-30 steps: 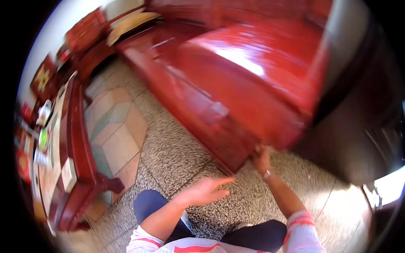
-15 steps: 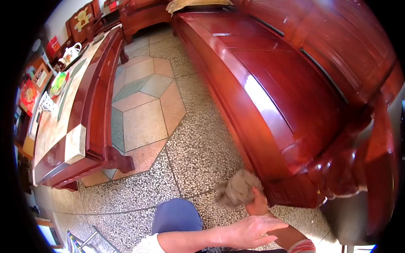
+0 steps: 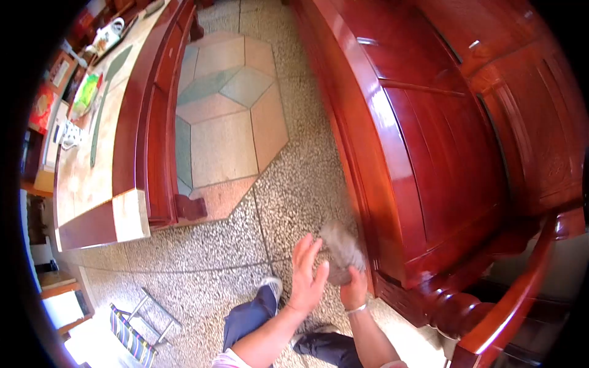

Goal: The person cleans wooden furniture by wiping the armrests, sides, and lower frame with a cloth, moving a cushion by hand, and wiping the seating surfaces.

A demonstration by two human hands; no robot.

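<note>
A crumpled grey-brown cloth (image 3: 345, 246) hangs above the speckled floor, beside the front corner of the red wooden bench (image 3: 392, 214). My right hand (image 3: 354, 289) grips its lower end, with the thumb showing and the other fingers mostly hidden. Just left of the cloth, my left hand (image 3: 308, 279) is raised with its fingers spread and holds nothing. The cloth is slightly blurred; whether the left fingertips touch it I cannot tell.
A low stone-topped table (image 3: 132, 211) runs along the left, bearing a white teapot (image 3: 111, 29), a patterned cup (image 3: 70, 135) and a green item (image 3: 86, 93). A striped folding stool (image 3: 132, 334) stands lower left. My shoe (image 3: 272, 285) is on the floor.
My left hand has moved from across my right forearm to the left of the cloth, fingers now spread. The cloth has shifted in my right hand, and the view has turned.
</note>
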